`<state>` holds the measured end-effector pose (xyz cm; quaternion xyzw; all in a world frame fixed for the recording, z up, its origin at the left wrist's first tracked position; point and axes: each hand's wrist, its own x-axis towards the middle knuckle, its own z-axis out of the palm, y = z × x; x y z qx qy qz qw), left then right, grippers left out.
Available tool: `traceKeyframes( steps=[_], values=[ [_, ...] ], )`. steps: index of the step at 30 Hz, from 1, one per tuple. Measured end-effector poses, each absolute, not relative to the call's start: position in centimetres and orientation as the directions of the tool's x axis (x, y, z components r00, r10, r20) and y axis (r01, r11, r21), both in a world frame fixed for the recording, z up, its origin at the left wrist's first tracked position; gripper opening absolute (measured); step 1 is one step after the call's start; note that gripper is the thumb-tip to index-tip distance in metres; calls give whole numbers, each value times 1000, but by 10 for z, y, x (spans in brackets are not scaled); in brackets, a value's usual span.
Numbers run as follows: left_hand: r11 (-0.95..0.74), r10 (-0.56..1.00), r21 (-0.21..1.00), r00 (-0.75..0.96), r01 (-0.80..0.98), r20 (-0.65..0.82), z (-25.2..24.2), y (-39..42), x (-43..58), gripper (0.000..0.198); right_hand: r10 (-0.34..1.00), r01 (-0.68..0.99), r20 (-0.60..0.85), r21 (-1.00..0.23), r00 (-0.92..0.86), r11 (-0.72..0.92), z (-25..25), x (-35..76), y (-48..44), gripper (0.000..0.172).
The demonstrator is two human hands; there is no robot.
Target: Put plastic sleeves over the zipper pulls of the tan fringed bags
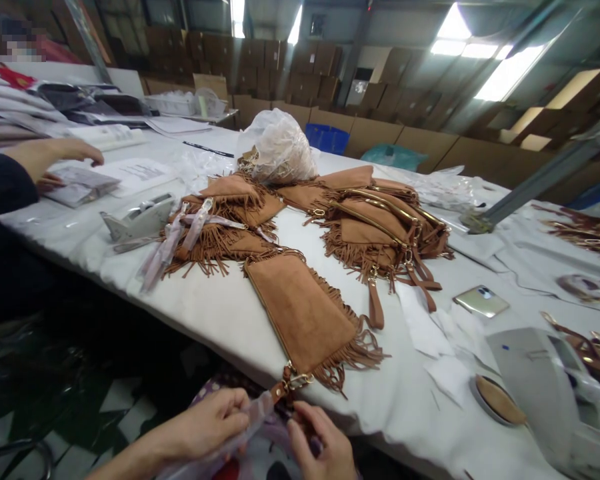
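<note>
A brown suede fringed pouch (305,310) lies at the table's front edge, its gold zipper along the left side. From its near corner a metal clasp and a brown wrist strap (279,392) hang over the edge. My left hand (215,421) is closed around the clear plastic sleeve (255,415) that covers part of the strap. Just right of the strap, my right hand (325,441) has its fingers curled in; what they pinch, if anything, is hidden. More fringed pouches (375,223) are heaped behind, and others (230,217) lie to the left with plastic-wrapped straps.
A co-worker's hand (55,157) reaches in at the left over a packet. A tape dispenser (147,217) stands near the left pouches. A filled plastic bag (280,147) sits at the back. A phone (481,301), paper scraps and a grey device (540,393) are at right.
</note>
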<state>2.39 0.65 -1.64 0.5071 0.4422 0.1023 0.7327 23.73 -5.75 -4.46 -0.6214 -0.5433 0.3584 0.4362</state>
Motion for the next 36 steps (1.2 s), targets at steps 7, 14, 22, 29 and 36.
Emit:
traceKeyframes(
  steps=[7, 14, 22, 29, 36],
  values=[
    [351, 585, 886, 668, 303, -460, 66, 27, -14, 19, 797, -508, -602, -699, 40, -503, -25, 220, -30, 44],
    [405, 605, 850, 598, 336, -525, 12, 0, -41, 23, 735, -632, -642, -480, -219, -608, -13, 192, -6, 27],
    [448, 754, 843, 380, 298, -536, -40, -32, -38, 38, 708, -486, -681, -562, -187, -669, -22, 181, -12, 30],
    [383, 857, 870, 233, 310, -460, -22, -24, -14, 30, 815, -355, -571, -745, -97, -565, -19, 179, -13, 33],
    [357, 877, 918, 275, 173, -393, -11, -7, 16, 34, 882, -238, -471, -854, -23, -463, -21, 185, -13, 40]
  ],
)
